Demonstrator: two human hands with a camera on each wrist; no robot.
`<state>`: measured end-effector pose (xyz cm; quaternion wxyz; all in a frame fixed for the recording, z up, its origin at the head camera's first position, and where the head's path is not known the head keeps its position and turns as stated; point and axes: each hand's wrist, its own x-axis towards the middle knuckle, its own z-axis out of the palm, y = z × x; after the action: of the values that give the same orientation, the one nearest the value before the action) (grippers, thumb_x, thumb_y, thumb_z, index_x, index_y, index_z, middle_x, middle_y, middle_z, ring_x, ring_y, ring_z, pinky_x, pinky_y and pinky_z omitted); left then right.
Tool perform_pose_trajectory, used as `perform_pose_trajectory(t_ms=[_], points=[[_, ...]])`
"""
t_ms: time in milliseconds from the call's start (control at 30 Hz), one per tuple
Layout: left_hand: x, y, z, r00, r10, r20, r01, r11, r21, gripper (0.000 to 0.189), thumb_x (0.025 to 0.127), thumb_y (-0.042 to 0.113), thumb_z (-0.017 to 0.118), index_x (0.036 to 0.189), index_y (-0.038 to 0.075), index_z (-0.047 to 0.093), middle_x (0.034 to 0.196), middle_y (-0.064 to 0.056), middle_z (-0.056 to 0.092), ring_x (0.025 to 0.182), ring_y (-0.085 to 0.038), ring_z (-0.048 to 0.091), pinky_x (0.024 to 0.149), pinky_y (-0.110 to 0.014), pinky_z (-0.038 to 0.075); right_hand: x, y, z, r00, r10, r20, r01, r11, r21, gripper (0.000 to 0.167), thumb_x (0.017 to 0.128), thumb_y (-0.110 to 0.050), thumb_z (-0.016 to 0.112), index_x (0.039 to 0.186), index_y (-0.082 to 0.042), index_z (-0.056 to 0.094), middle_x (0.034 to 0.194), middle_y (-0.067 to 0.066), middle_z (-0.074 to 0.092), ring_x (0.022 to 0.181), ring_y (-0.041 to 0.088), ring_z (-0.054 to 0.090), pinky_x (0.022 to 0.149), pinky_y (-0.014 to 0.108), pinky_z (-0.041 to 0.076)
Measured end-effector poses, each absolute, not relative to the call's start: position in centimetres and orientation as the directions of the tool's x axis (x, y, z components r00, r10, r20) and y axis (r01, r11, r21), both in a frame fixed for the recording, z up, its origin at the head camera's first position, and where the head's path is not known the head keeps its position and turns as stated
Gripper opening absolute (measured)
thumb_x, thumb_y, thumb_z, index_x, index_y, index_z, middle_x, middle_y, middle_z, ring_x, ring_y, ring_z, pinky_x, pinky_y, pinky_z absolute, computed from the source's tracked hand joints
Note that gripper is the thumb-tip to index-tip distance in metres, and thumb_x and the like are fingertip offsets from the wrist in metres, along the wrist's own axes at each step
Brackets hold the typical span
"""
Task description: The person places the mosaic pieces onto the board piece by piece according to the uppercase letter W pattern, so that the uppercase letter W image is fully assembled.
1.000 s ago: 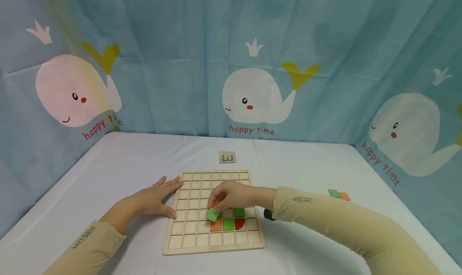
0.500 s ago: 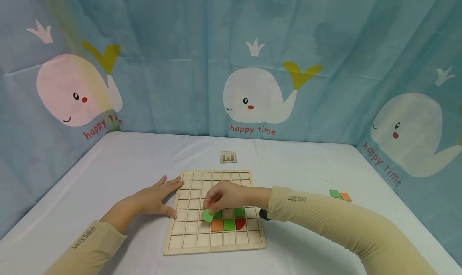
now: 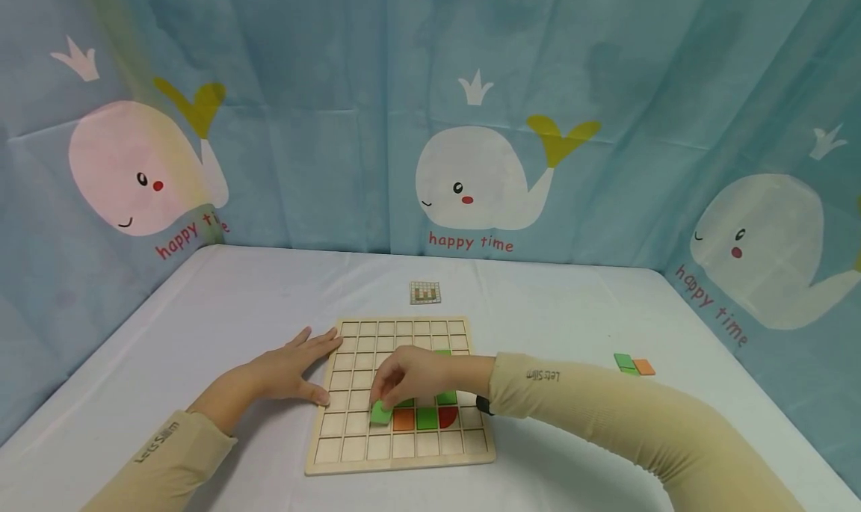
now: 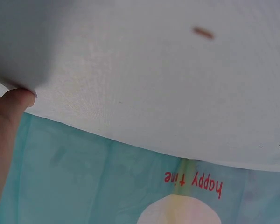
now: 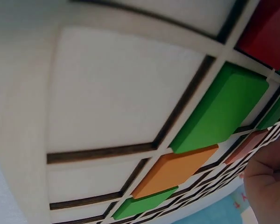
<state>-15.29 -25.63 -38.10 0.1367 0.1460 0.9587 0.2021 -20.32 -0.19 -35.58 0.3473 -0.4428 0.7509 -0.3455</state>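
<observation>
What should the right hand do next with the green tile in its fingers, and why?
Probably press the green tile gently down into the board, just left of the orange tile. The right hand has its fingers on it there, I can't tell if it lies flat, and the left hand is at the board's edge.

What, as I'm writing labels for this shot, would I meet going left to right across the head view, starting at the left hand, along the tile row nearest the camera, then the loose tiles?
Left hand → held green tile → placed orange tile → placed green tile → red curved piece → loose green tiles → loose orange tile.
</observation>
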Motion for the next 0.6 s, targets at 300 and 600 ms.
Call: perform_pose_trajectory(t_ms=[300,600], points=[[-15.20,-25.65,-37.97,-0.918,0.340,-0.203,0.228,0.873,0.431,0.101,0.072,0.051,0.078,0.150,0.005,0.034,0.158,-0.018,0.022,0.140,-0.055,0.008,0.098,-0.074,0.024,-20.00,-0.21,-35.81,-0.358,-0.905,-0.230,-0.434,0.379,-0.817,0.010,0.084,0.006,0.071,0.093,0.002,0.075,0.080,0.003,0.071,0.068,0.000,0.057,0.066,0.015,0.047],[-15.24,-25.55,-37.85,-0.920,0.333,-0.208,0.223,0.879,0.421,0.102,0.072,0.052,0.078,0.150,0.005,0.033,0.158,-0.017,0.022,0.140,-0.054,0.008,0.097,-0.075,0.024,-20.16,-0.26,-36.11,-0.356,-0.907,-0.225,-0.456,0.379,-0.806,0.013,0.085,0.004,0.072,0.097,0.002,0.075,0.086,0.004,0.073,0.068,-0.001,0.055,0.065,0.015,0.046]])
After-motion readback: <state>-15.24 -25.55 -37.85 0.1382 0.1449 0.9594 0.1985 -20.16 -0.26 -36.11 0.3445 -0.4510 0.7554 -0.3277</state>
